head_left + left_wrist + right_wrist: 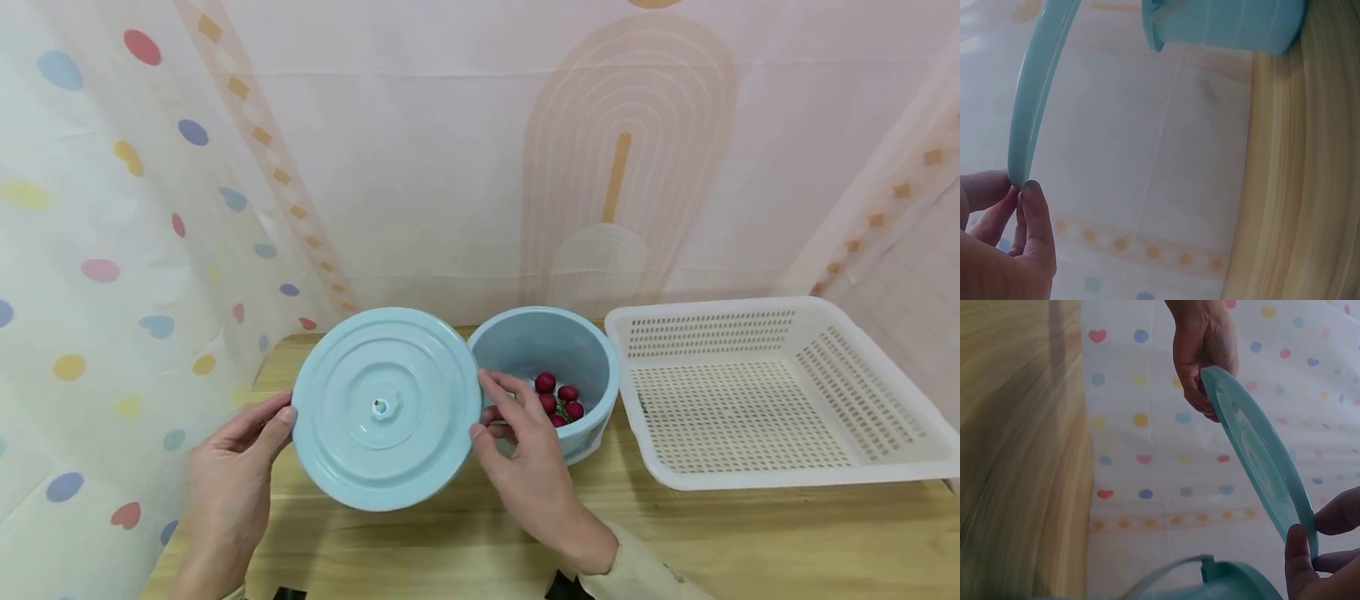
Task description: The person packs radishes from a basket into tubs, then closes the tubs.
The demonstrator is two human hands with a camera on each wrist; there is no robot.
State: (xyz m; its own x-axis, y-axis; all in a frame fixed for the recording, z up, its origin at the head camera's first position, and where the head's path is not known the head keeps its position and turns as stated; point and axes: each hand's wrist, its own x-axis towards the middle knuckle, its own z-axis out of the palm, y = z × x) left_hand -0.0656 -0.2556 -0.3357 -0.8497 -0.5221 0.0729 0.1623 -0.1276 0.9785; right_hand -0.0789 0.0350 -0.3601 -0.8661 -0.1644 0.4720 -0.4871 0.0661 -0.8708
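A round light-blue lid (397,437) with concentric ridges and a small nut-like fitting at its centre is held up between both hands, tilted so its ridged face shows in the head view. My left hand (231,485) pinches its left rim with thumb and fingers. On the opposite rim, my right hand (531,471) grips between thumb and fingers. Seen edge-on in the left wrist view, the lid (1034,100) hangs above the table. Just behind the right hand stands a matching blue bucket (525,337) holding several round dark-red fruits (548,403) with bits of green; the hand hides part of it.
A white perforated plastic basket (742,417) sits right of the bucket, its rim close to it. Everything rests on a wood-grain table (675,542). A patterned curtain (427,167) hangs behind and along the left side. In the right wrist view the bucket's handle (1172,567) shows.
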